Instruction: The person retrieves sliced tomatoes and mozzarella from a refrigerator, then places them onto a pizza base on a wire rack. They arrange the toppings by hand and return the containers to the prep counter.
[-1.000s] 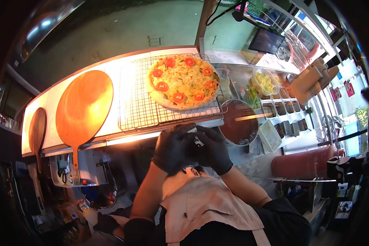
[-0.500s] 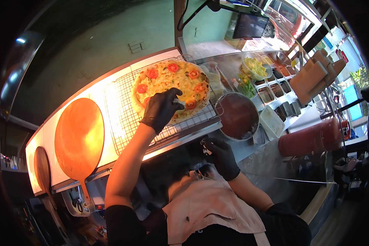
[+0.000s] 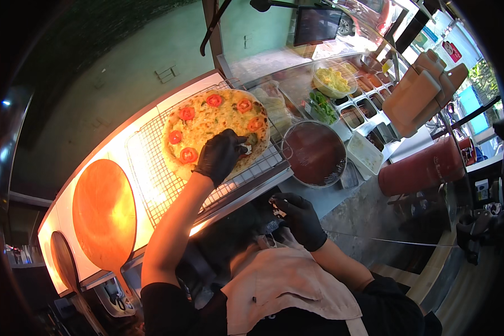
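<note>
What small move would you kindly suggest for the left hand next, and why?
I would probably release the small white piece from the left hand onto the pizza, since that hand appears to pinch it over the pizza's near right part, while the right hand, away from the pizza, seems to hold another pale piece.

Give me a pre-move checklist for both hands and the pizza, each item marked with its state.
1. Pizza resting on the wire rack: ok.
2. Left hand, black-gloved, over the pizza with a pale piece in its grip: ok.
3. Right hand, also gloved, away from the pizza, holding pale bits: ok.
4. Left fingertips clear of the topping: cannot tell.
5. Whole pizza top in view: not ok, the left hand covers part.
</note>
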The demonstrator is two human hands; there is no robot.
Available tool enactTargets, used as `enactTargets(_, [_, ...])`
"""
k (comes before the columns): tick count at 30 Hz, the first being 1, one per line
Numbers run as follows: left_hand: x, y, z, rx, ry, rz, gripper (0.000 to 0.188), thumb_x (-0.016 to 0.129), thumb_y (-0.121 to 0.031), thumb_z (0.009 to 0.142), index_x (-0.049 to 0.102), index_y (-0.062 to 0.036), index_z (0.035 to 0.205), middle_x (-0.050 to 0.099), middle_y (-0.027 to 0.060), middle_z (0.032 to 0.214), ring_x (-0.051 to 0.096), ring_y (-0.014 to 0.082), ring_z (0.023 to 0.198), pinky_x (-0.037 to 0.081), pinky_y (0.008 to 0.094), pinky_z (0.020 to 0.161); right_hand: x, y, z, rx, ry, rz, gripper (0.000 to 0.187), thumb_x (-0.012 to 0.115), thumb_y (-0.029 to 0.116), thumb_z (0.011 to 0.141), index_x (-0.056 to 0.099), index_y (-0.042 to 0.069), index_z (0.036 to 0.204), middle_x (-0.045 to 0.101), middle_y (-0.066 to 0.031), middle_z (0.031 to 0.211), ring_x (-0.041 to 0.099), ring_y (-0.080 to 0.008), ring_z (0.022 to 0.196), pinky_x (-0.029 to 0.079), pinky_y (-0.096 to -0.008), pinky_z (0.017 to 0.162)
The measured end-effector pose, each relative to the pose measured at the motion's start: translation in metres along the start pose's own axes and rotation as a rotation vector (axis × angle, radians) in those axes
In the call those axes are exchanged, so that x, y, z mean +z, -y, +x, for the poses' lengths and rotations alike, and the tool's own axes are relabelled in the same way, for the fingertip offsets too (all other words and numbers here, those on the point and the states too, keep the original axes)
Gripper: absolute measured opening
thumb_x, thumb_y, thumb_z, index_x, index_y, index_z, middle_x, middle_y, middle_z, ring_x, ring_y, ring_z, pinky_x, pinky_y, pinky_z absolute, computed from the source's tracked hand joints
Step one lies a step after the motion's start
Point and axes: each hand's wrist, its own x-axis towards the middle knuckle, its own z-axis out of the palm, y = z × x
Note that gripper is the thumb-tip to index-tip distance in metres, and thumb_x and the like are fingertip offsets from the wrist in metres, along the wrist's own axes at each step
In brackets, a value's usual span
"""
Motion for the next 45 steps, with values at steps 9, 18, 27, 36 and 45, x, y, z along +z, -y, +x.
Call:
enactTargets(9, [0.016,-0.021,-0.025,0.206,-0.261,0.133,0.011,0.071,-0.014,0.090,0.073,-0.0062,0.097,0.072,0.0137,0.095,0.070,0.0360,0.088,0.057,0.0431,0.077,-0.002,-0.015,0.006,-0.037,-0.007,-0.052,0.022,0.067,0.010,0.100,0.070,0.001,0.120,0.072,-0.0053,0.111,0.067,-0.0124,0.100,0.055,-0.0288,0.086])
enactTargets(18, [0.042,-0.031,-0.053,0.111,-0.105,0.625,0.069,0.061,-0.045,0.098,0.047,-0.0029,0.151,0.053,0.0179,0.150,0.043,0.0440,0.141,0.025,0.0624,0.120,0.000,-0.001,0.002,0.060,0.021,0.125,0.023,0.066,0.010,0.099,0.070,0.000,0.120,0.071,-0.0053,0.112,0.067,-0.0128,0.102,0.053,-0.0287,0.090])
enactTargets(27, [0.042,-0.031,-0.065,0.162,-0.226,0.609,0.073,0.069,-0.039,0.093,0.046,-0.0045,0.153,0.047,0.0173,0.157,0.038,0.0407,0.147,0.021,0.0598,0.124,0.000,-0.001,0.006,0.216,0.069,0.541,0.026,0.059,0.009,0.102,0.067,-0.002,0.125,0.071,-0.0100,0.116,0.067,-0.0180,0.107,0.053,-0.0322,0.095])
enactTargets(36, [0.016,-0.059,-0.129,-0.042,-0.345,-0.517,0.054,0.074,-0.003,0.092,0.057,-0.0024,0.144,0.066,0.0156,0.136,0.064,0.0278,0.124,0.052,0.0394,0.104,0.026,0.017,0.031,0.157,0.324,0.792,0.040,0.051,0.008,0.104,0.050,0.000,0.143,0.065,-0.0140,0.130,0.065,-0.0242,0.118,0.054,-0.0358,0.101])
enactTargets(45, [0.034,-0.039,-0.159,-0.237,-0.347,-0.829,0.069,0.081,-0.008,0.088,0.053,-0.0076,0.151,0.075,0.0114,0.120,0.073,0.0162,0.102,0.060,0.0305,0.085,0.075,0.022,0.037,-0.098,0.311,0.085,0.032,0.053,0.006,0.103,0.062,0.006,0.134,0.064,-0.0141,0.132,0.068,-0.0255,0.116,0.055,-0.0385,0.096])
